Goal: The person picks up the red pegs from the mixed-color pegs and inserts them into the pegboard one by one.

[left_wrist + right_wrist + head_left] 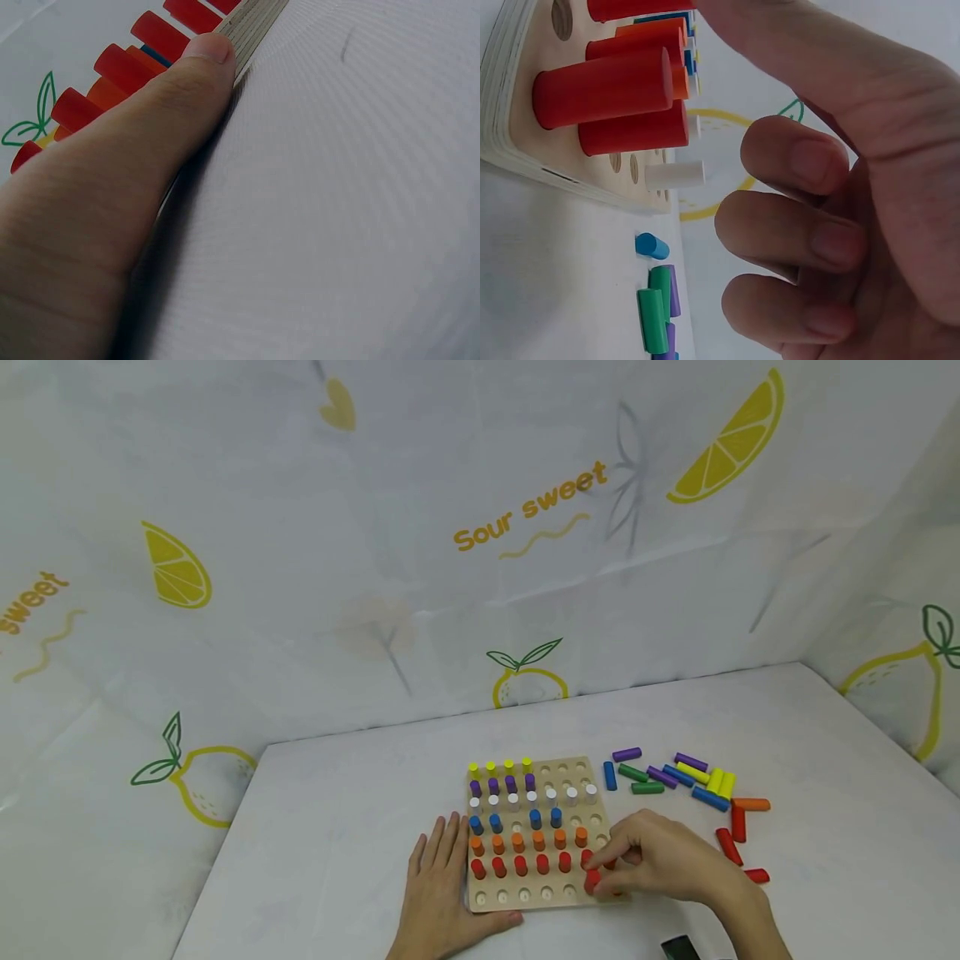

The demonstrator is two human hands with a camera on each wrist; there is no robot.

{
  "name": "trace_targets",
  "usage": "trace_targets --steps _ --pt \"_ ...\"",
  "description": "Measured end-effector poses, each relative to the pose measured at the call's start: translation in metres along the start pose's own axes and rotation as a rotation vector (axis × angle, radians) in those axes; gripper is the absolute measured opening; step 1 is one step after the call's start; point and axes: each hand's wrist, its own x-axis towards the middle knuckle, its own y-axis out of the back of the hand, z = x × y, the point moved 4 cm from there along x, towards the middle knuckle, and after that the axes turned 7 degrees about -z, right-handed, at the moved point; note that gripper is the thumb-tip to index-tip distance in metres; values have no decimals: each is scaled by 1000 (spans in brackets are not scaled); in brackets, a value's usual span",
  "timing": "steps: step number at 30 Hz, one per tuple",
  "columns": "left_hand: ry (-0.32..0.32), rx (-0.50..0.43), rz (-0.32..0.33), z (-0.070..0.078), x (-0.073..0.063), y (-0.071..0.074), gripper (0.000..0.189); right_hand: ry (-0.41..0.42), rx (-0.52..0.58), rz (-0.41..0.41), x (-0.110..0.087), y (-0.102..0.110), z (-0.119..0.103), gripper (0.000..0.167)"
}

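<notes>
A wooden pegboard (510, 900) bears rows of upright pegs: yellow, purple, white, blue, orange and red from back to front. My left hand (442, 893) lies flat beside it, fingers spread along the left edge. The left thumb (150, 112) reaches along the board's front edge, close to the red pegs (124, 69). At the board's front right, my right hand (663, 858) pinches a red peg (592, 880) between thumb and index finger. In the right wrist view that peg (634, 7) shows at the top edge, the other fingers curled below. Another red peg (604, 88) stands at the near corner.
Right of the board lie loose pegs: purple (627, 754), green (648, 788), blue (610, 776), yellow (727, 786), orange (752, 805) and red (728, 847). A dark object (680, 947) shows at the bottom edge. Behind the table hangs a lemon-printed cloth (420, 568).
</notes>
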Motion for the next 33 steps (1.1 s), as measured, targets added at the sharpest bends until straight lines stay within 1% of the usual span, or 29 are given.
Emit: trace_targets --steps 7,12,16,19,23,29,33 --pt "3 1 2 0 1 -1 139 -48 -14 -2 0 -1 5 21" --pt "-7 0 14 0 1 -1 139 -57 -15 -16 1 -2 7 21" --pt "-9 -9 9 0 0 0 140 -71 -18 -29 3 -4 8 20" --pt "-5 -10 -1 0 0 0 140 -85 -45 -18 4 -5 8 19" --pt "-9 -1 3 0 0 0 140 -91 -70 0 4 -6 7 18" --pt "-19 15 22 1 0 0 139 -98 -80 -4 4 -6 6 18" --pt "-17 31 14 1 0 0 139 -108 -82 -4 4 -6 5 21"
